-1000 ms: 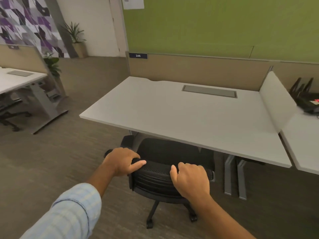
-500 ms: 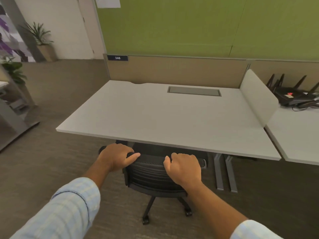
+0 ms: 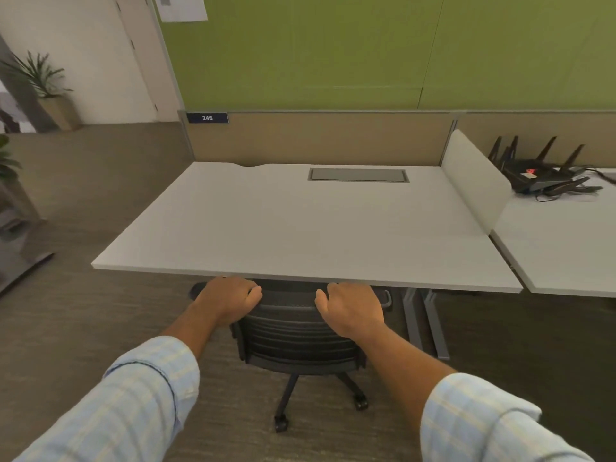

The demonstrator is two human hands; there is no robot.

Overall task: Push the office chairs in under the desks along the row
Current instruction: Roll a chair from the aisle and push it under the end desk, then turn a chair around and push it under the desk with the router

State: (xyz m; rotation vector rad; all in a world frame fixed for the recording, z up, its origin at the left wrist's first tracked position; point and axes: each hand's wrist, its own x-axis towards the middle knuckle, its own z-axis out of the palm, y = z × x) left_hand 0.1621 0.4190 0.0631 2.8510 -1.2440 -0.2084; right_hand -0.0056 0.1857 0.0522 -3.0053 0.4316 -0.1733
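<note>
A black office chair (image 3: 296, 338) stands at the front edge of a white desk (image 3: 300, 225) marked 246. Its seat is hidden under the desktop; only the ribbed backrest, armrest tips and wheeled base show. My left hand (image 3: 230, 300) grips the left end of the backrest's top. My right hand (image 3: 351, 310) grips the right end. Both hands sit just below the desk's front edge.
A second white desk (image 3: 566, 248) adjoins on the right behind a low white divider (image 3: 476, 181), with a black router (image 3: 546, 175) on it. Grey desk legs (image 3: 426, 325) stand right of the chair. A potted plant (image 3: 46, 91) and another desk's foot are at the left.
The chair has rolled forward under the desk with both hands on its backrest; the seat, visible before, is now hidden. My view has moved closer and to the right.
</note>
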